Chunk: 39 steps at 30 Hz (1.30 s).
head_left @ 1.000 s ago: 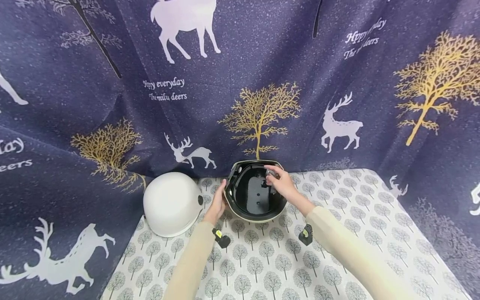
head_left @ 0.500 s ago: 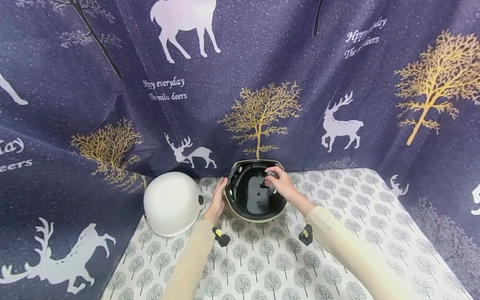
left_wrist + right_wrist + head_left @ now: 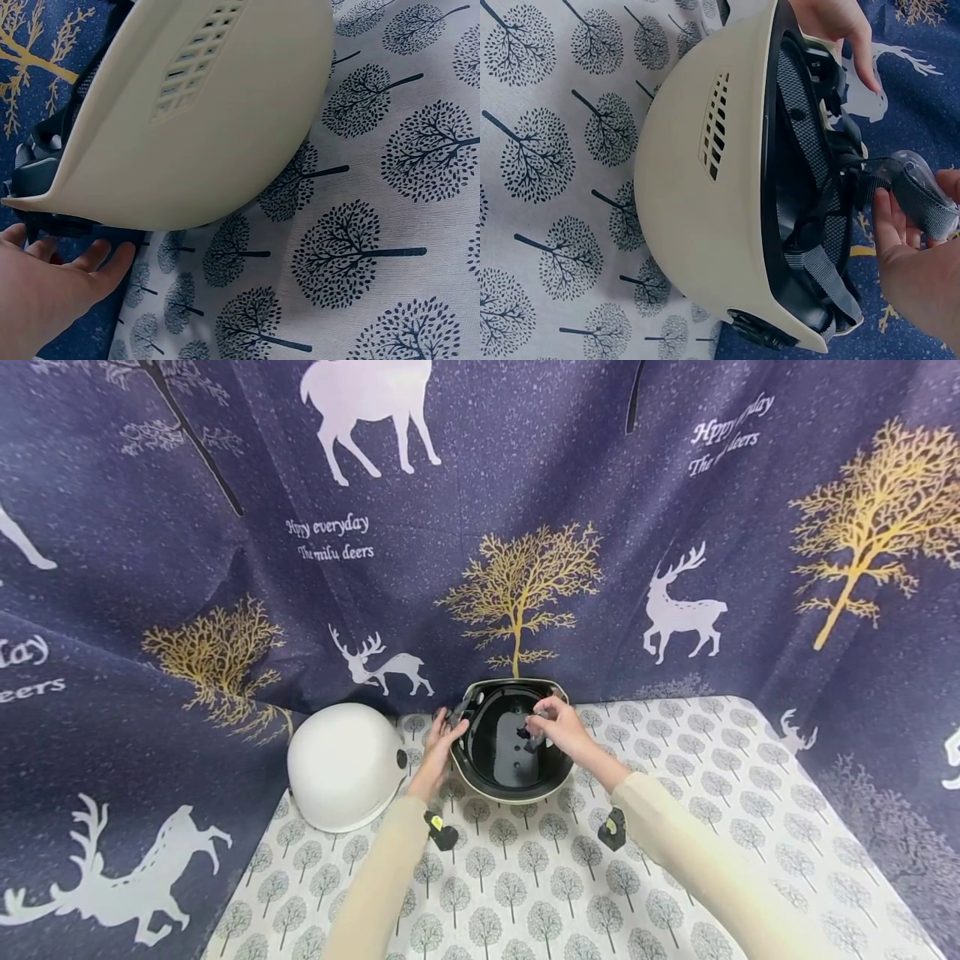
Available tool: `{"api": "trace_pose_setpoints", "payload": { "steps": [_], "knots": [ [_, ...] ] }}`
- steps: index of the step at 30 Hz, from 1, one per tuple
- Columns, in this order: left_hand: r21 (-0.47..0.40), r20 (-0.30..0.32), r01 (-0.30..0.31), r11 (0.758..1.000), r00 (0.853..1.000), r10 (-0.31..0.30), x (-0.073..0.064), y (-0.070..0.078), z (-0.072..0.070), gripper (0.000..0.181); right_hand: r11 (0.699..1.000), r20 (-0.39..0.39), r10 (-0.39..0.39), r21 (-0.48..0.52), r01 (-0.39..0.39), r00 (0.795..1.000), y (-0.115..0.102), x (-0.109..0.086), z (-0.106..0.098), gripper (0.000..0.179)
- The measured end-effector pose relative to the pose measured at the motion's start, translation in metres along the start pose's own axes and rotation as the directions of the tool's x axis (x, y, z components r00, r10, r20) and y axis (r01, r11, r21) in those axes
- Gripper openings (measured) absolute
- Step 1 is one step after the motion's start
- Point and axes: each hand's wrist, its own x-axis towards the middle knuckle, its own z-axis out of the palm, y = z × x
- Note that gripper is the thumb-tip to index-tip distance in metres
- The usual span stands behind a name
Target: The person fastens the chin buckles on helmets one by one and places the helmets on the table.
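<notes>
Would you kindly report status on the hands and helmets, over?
Right hand holds strap, left hand at cream helmet. It's open side up on table. White helmet to left, seemingly not in the way.

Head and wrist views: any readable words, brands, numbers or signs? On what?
"Hppy everyday / The milu deers": blue backdrop, left of centre.
"Hppy ...day / The ... deers": backdrop, upper right, creased.
"...day / ...eers": backdrop, left edge, cut off.
Black wrist mounts: any marks too small to read.
Beige helmet, white helmet: none readable.

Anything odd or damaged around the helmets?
No visible damage or spill. Only the cream helmet stands out: it is upturned, opening up, unlike the white helmet beside it; likely deliberate, as the right hand holds its strap.
</notes>
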Motion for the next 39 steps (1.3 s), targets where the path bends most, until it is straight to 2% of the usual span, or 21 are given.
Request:
{"api": "trace_pose_setpoints", "payload": {
  "steps": [4, 8, 16, 20, 26, 30, 34, 37, 39],
  "knots": [
    [0.113, -0.02, -0.02, 0.993, 1.0, 0.023, 0.0, 0.003, -0.001, 0.08, 1.0, 0.006, 0.014, 0.023, -0.015, 1.0, 0.0, -0.001, 0.0, 0.012],
    [0.252, -0.044, -0.049, 0.967, 0.997, 0.062, 0.0, 0.006, -0.005, 0.08, 1.0, 0.03, 0.009, 0.017, -0.009, 1.0, -0.001, -0.001, -0.001, 0.022],
    [0.308, -0.057, -0.135, 0.942, 0.986, 0.16, -0.003, 0.021, -0.005, 0.071, 0.999, 0.121, 0.046, -0.018, -0.044, 0.992, -0.005, -0.002, -0.002, 0.04],
    [0.315, -0.046, -0.182, 0.932, 0.977, 0.206, -0.003, 0.03, -0.002, 0.064, 0.998, 0.129, 0.044, -0.039, -0.039, 0.991, -0.006, -0.002, -0.001, 0.04],
    [0.251, -0.023, -0.22, 0.943, 0.972, 0.233, -0.002, 0.04, 0.002, 0.061, 0.991, 0.11, 0.05, -0.131, -0.035, 0.993, -0.005, -0.003, -0.001, 0.029],
    [0.218, -0.035, -0.244, 0.945, 0.966, 0.257, -0.001, 0.046, 0.006, 0.058, 0.99, 0.064, 0.029, -0.14, -0.02, 0.998, -0.005, -0.004, -0.001, 0.022],
    [0.223, -0.053, -0.279, 0.934, 0.953, 0.297, -0.001, 0.05, 0.01, 0.056, 0.993, 0.023, 0.003, -0.114, -0.001, 1.0, -0.006, -0.004, -0.001, 0.017],
    [0.243, -0.075, -0.314, 0.918, 0.937, 0.34, -0.001, 0.053, 0.012, 0.053, 0.998, 0.037, -0.017, -0.052, 0.019, 0.999, -0.006, -0.004, -0.001, 0.019],
    [0.249, -0.096, -0.334, 0.909, 0.925, 0.367, 0.001, 0.054, 0.014, 0.05, 0.999, 0.06, -0.028, -0.016, 0.029, 0.998, -0.005, -0.003, -0.001, 0.026]
  ]
}}
